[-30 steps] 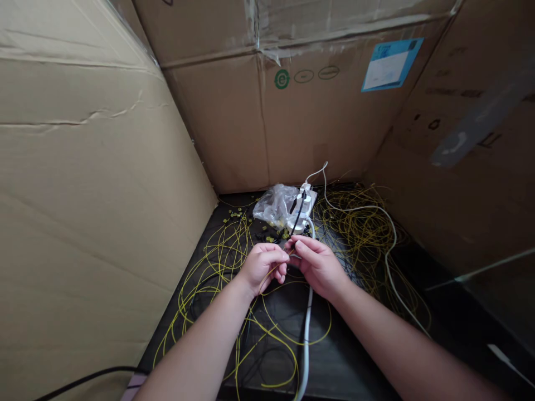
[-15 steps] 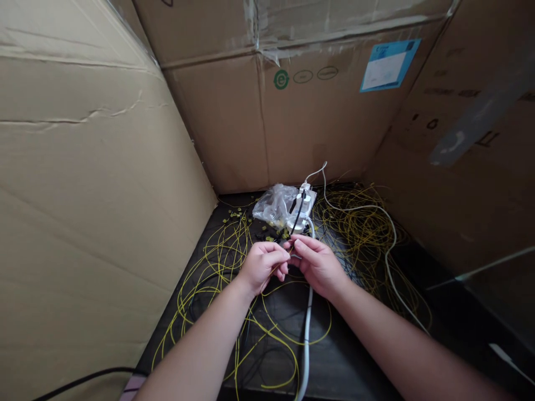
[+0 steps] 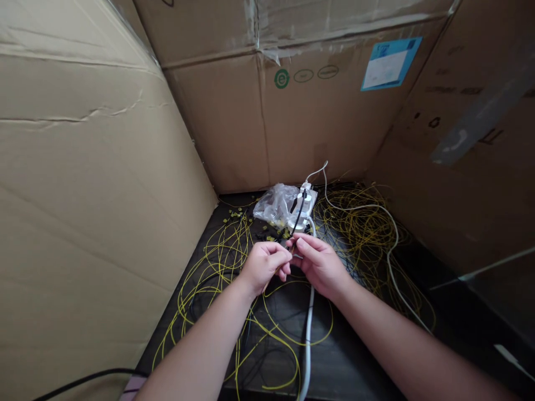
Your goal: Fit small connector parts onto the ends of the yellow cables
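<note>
My left hand [image 3: 265,264] is closed in a pinch on a thin yellow wire, over the dark tabletop [image 3: 330,356]. Close beside it on the right, my right hand [image 3: 321,267] has thumb and fingertips pressed together around the far end of the same wire; what sits at that end is too small to make out. Loose yellow wires [image 3: 179,303] lie in loops beneath and left of the hands. Small yellow-and-black parts [image 3: 236,214] are scattered just beyond them.
A white power strip [image 3: 309,207] with plugs stands behind the hands, beside a clear plastic bag [image 3: 276,203]. A thick white cable [image 3: 308,340] runs toward me. Tangled yellow wire [image 3: 355,217] heaps at the right. Cardboard walls [image 3: 217,128] enclose the left, back and right.
Both hands stay pinched together in nearly the same place, with only slight finger movement. The view has shifted a little.
</note>
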A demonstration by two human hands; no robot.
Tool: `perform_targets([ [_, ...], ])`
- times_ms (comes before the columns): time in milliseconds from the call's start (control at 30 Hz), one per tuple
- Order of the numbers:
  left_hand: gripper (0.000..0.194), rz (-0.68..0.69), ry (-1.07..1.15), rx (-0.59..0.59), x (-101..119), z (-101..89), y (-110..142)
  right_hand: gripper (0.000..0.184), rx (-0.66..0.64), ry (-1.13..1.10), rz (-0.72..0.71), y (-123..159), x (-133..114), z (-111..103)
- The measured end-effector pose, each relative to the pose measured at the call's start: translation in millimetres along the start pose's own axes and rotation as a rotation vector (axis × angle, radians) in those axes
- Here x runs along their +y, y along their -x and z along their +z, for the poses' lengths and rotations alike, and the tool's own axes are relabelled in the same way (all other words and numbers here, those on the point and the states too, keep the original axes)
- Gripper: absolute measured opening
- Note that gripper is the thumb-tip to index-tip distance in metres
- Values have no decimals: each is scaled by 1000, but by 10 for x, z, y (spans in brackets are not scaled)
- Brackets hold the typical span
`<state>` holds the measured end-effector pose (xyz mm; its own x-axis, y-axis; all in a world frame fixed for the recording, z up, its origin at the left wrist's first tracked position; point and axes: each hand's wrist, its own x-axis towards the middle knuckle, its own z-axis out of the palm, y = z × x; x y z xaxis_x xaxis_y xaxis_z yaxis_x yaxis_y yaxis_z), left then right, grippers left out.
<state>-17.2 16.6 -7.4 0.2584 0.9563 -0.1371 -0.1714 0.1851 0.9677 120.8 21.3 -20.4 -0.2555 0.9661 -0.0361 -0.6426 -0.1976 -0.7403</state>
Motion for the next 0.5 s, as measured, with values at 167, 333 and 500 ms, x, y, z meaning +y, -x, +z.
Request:
perform_targets([
  [167,14,-26,8,14,10,12,3,23,4,3,8,1,-4,0],
  [333,12,-41,16,19,23,12,2,24,-6,11,0,6,13,-3],
  [500,11,-60,23,10,19,6,0,23,-3,19,2,5,25,0],
])
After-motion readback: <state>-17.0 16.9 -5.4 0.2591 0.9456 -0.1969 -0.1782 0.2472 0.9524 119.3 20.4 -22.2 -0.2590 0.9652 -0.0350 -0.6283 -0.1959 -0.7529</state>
